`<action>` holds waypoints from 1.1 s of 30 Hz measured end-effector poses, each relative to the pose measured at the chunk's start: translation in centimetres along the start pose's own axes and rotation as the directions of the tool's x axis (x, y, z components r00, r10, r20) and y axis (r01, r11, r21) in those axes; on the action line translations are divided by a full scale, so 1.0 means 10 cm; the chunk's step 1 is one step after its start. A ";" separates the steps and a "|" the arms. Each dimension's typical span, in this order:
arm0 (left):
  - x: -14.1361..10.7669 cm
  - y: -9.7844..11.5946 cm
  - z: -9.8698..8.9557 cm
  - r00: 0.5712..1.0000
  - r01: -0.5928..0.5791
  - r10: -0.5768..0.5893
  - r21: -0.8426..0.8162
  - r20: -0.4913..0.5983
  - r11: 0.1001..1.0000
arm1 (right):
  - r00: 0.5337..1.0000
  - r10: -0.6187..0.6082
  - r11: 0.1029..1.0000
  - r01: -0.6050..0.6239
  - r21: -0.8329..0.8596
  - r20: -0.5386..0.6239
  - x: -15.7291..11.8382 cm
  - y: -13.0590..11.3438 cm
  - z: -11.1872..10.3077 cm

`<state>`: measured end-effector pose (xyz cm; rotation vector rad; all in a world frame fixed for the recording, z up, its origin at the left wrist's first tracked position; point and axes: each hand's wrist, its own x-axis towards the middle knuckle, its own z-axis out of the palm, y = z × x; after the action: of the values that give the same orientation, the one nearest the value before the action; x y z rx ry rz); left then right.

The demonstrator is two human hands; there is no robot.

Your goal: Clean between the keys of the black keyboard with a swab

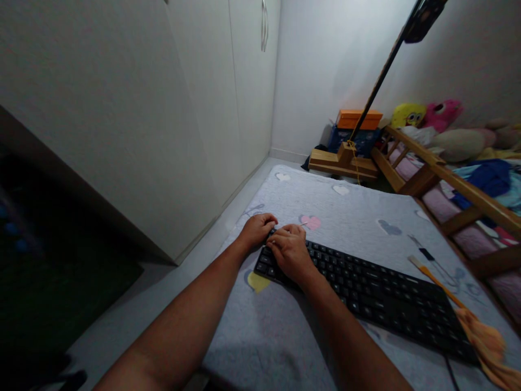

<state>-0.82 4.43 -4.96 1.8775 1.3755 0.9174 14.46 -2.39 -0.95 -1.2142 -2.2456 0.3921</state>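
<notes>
My right hand, pinching a thin white stick, works over the black keyboard, which stretches lengthwise rightward and toward me; my left hand, its grip unclear, sits just beyond, at the corner.

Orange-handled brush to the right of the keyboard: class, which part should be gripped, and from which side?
The handle of the brush, about midway, is probably best, pinched from above and the right. It is slim and lies flat along the far right corner of the keyboard, which crowds its left side; the orange cloth crowds its near end.
</notes>
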 end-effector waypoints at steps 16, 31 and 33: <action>0.00 -0.02 -0.04 1.000 -0.009 0.009 0.027 0.002 1.000 | 0.999 0.031 0.999 -0.030 0.028 -0.026 -0.10 0.11 -0.10; -0.02 0.01 -0.05 1.000 -0.003 0.003 0.027 0.003 1.000 | 1.000 0.015 0.999 -0.014 0.046 -0.018 -0.10 0.09 -0.07; -0.02 0.02 -0.05 1.000 -0.001 0.001 0.019 0.006 1.000 | 1.000 0.018 0.999 -0.017 0.045 -0.016 -0.08 0.07 -0.06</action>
<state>-1.21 4.24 -4.54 1.8940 1.3846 0.9008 15.66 -2.72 -1.07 -1.2105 -2.2019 0.4349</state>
